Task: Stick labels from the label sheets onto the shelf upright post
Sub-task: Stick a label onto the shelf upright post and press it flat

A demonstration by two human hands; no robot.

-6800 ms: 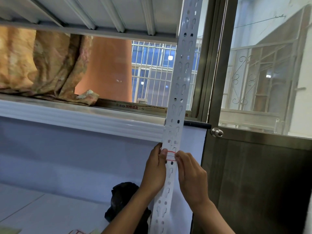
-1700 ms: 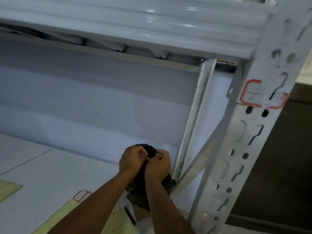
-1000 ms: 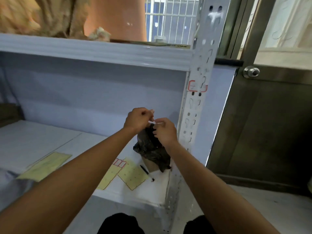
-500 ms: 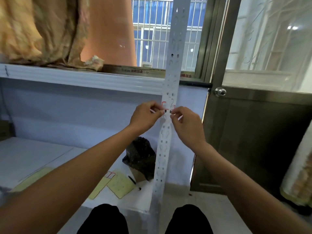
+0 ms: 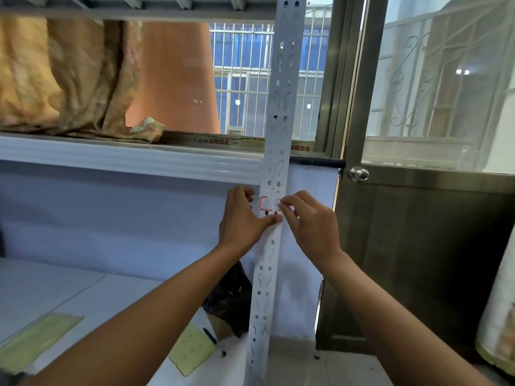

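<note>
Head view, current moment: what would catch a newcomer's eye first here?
Dead centre, the left hand and right hand meet on the perforated white upright post, fingers at a red-bordered label stuck just below the shelf beam. Next comes the orange-brown fabric bundle on the upper shelf, upper left. Low down, yellow-green label sheets lie on the lower shelf beside a black bag.

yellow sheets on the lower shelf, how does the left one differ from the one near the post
The left sheet lies farther from the post, long and plain. The near sheet is shorter, angled, dotted with small marks, with a pen beside it. Both lie flat and are pale yellow-green.
</note>
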